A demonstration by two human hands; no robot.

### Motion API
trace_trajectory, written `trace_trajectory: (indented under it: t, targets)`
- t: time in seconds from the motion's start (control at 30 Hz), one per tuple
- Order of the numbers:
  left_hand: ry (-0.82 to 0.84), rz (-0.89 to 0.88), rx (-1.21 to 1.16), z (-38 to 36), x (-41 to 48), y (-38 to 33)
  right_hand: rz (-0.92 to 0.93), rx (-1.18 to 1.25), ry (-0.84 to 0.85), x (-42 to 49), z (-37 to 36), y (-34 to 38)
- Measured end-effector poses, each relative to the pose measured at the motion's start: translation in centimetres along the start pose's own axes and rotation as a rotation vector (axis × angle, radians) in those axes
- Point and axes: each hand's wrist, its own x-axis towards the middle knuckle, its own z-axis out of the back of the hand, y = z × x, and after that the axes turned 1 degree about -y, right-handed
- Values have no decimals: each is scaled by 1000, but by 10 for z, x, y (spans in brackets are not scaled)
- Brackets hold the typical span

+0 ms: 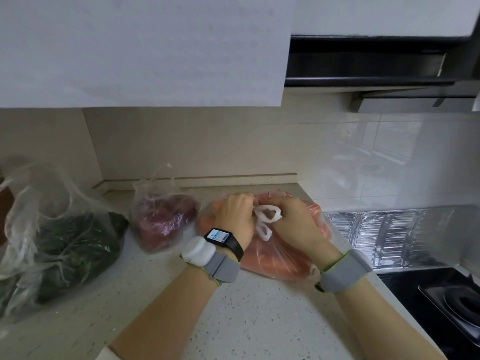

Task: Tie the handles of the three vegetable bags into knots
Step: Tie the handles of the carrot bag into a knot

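Three clear plastic bags lie on the speckled counter (233,315). The bag of orange carrots (275,258) is on the right, under both hands. My left hand (235,216) and my right hand (296,224) grip its white twisted handles (267,220), which form loops between my fingers. In the middle sits a bag of purple vegetables (163,219), its handles standing up loose. At the far left is a bag of dark green leafy vegetables (70,253), its handles also loose and untied.
A black gas hob (441,302) sits at the right, behind a foil splash guard (389,235). A white wall cabinet (142,48) and dark range hood (376,61) hang overhead. The tiled wall runs behind the bags.
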Motion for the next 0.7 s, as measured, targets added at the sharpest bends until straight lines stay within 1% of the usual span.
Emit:
trace_trajectory:
  t: [0.1,0.17,0.27,0.4,0.47,0.5,0.57,0.63,0.7]
  targets:
    - [-50,-12,31,-3,-2,4,-21,-77,7,1,-5,2]
    - [-42,-19,5,0,-2,13,-60,-118,12,2,-10,2]
    - [-27,-32,-39,6,-7,28,-51,-113,27,3,-15,8]
    - [-99,-158,-111,5,-15,49,-102,-96,78,17,-12,12]
    - [-99,-196,-158,1,-15,60,-87,-134,133,31,-11,12]
    - [-96,-220,-184,-2,-14,65,-51,-149,171,37,-10,12]
    - [-122,-267,-223,-6,-13,68,8,-126,296,44,-12,14]
    - [-153,-263,-266,-11,-12,70,38,-53,404,47,-16,14]
    - [-167,-207,-340,-15,-12,68,63,-6,418,47,-19,10]
